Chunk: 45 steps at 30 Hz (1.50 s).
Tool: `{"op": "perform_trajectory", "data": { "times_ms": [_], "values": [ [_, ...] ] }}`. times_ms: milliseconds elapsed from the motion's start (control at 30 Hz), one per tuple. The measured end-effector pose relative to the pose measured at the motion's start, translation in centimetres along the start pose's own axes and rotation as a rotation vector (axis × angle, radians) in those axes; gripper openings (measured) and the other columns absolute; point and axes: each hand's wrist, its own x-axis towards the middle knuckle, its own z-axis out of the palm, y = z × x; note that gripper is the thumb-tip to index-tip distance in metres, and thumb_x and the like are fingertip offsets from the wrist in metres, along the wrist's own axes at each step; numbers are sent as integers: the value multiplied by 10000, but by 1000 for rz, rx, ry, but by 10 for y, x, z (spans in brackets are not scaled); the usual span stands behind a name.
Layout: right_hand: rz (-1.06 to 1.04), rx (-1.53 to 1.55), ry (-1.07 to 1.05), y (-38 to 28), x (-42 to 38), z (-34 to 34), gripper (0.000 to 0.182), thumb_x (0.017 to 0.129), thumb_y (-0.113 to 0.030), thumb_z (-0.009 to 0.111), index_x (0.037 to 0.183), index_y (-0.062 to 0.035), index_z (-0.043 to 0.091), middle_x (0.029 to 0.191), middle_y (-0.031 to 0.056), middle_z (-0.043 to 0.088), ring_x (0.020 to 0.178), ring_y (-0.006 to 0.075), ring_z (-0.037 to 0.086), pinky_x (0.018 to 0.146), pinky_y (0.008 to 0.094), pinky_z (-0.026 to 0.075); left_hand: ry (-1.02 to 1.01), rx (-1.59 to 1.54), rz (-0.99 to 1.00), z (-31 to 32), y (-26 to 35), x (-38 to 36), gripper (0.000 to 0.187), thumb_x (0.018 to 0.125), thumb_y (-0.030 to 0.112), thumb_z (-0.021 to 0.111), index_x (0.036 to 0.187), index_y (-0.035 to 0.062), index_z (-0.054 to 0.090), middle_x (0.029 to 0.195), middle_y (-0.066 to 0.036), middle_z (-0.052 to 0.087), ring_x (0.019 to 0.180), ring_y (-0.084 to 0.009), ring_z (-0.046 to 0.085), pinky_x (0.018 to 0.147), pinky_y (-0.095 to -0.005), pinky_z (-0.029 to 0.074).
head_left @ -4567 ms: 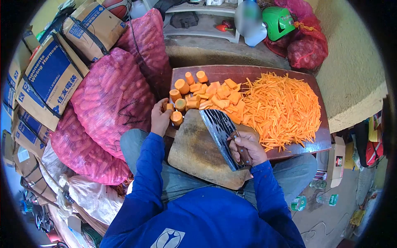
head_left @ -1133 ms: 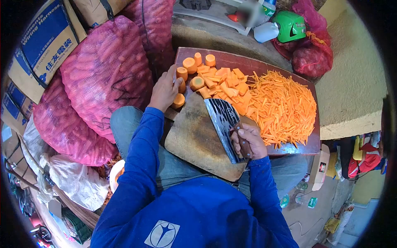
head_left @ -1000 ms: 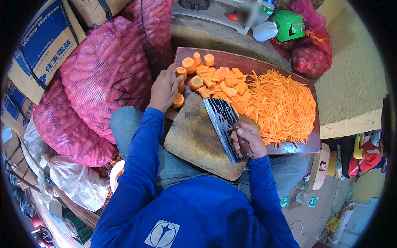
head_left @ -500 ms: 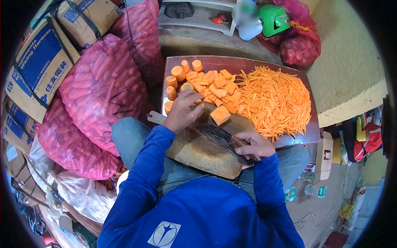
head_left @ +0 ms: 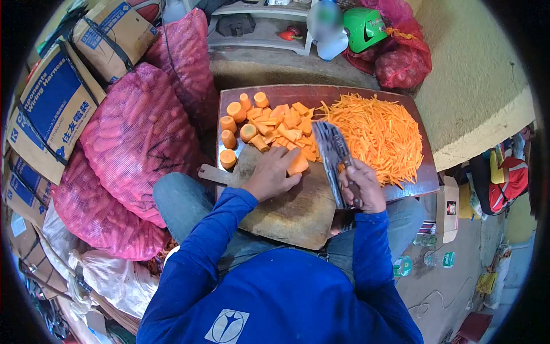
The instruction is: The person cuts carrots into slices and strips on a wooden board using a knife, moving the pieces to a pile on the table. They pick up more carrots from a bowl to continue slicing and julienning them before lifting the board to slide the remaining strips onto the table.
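My left hand [head_left: 274, 174] rests over the wooden cutting board [head_left: 286, 218], its fingers around a thick carrot chunk [head_left: 298, 165]. In my right hand [head_left: 362, 186] is the handle of a wide-bladed knife [head_left: 330, 152], its blade raised and tilted above the board's right side. Behind the board, carrot slices [head_left: 289, 123] lie piled, with short carrot pieces [head_left: 228, 139] along the left. A large heap of carrot strips [head_left: 375, 137] covers the right part of the red-brown table [head_left: 321, 90].
Pink mesh sacks of carrots [head_left: 140, 137] and cardboard boxes [head_left: 57, 114] stand at the left. A shelf [head_left: 258, 43], green helmet [head_left: 365, 28] and red mesh bag [head_left: 404, 63] are behind the table. Plastic bottles [head_left: 438, 260] lie on the floor at right.
My left hand has moved right and down onto the carrot chunk. The knife in my right hand has risen from the board and turned upright. The whole view has shifted slightly.
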Motion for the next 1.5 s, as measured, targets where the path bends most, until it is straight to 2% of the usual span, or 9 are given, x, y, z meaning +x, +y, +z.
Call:
{"op": "perform_trajectory", "data": {
  "times_ms": [333,600,733,1000,1133,1200,1400,1433,1500],
  "values": [
    [156,-230,-92,3,3,17,173,1057,-238,628,1019,-69,627,728,-72,525,497,15,465,439,188,345,154,32,-47,-43,5,-22,639,766,140,837,1361,33,630,1199,-219,656,1090,-402,625,961,-470,517],
    [244,-369,-259,-2,1,16,378,1017,-193,673,1352,-21,640,735,-63,511,536,38,452,500,231,384,189,-62,-66,-47,-8,-33,582,751,81,885,1291,43,671,1218,-182,652,1141,-373,628,987,-444,524],
    [171,-505,-263,0,2,15,420,1007,-190,681,1381,-8,618,778,-50,533,568,39,452,516,235,395,189,-20,-11,-40,-8,-33,558,776,116,906,1271,30,664,1210,-183,647,1121,-363,653,955,-427,546],
    [29,-746,-224,-3,-1,25,358,957,-160,710,1271,1,654,816,78,601,779,200,574,764,369,522,250,20,-88,-26,-2,-24,456,833,145,876,1201,-10,656,1166,-188,646,1038,-375,663,882,-419,555],
    [-19,-806,-244,-1,0,25,310,960,-172,706,1217,-4,663,797,111,589,766,184,556,754,374,515,274,-30,-55,-24,-3,-23,386,852,108,832,1179,-5,662,1110,-189,659,997,-379,670,858,-422,551],
    [-65,-826,-250,3,0,23,284,970,-182,696,1186,-3,657,810,187,623,775,280,645,770,431,529,260,-39,-38,-26,2,-28,371,847,124,818,1168,12,671,1079,-191,667,933,-385,682,816,-446,567],
    [-122,-994,-194,-3,-21,35,339,988,-173,665,1275,-2,603,1036,300,681,994,513,648,826,520,540,175,32,-31,-23,41,-66,413,807,104,848,1164,7,665,1123,-204,628,985,-386,671,827,-432,573],
    [-112,-984,-187,-4,-28,38,339,988,-173,665,1275,-2,603,1036,300,681,994,513,648,826,520,540,196,-1,-32,-20,45,-68,427,801,110,860,1170,9,670,1180,-215,621,1052,-399,658,870,-439,570],
    [-179,-920,-205,-8,-43,42,403,990,-159,664,1348,5,575,1081,298,684,1038,496,666,863,506,549,222,46,11,-18,47,-71,383,814,72,848,1143,23,658,1191,-191,566,904,-341,673,763,-421,586]
  ]
}}
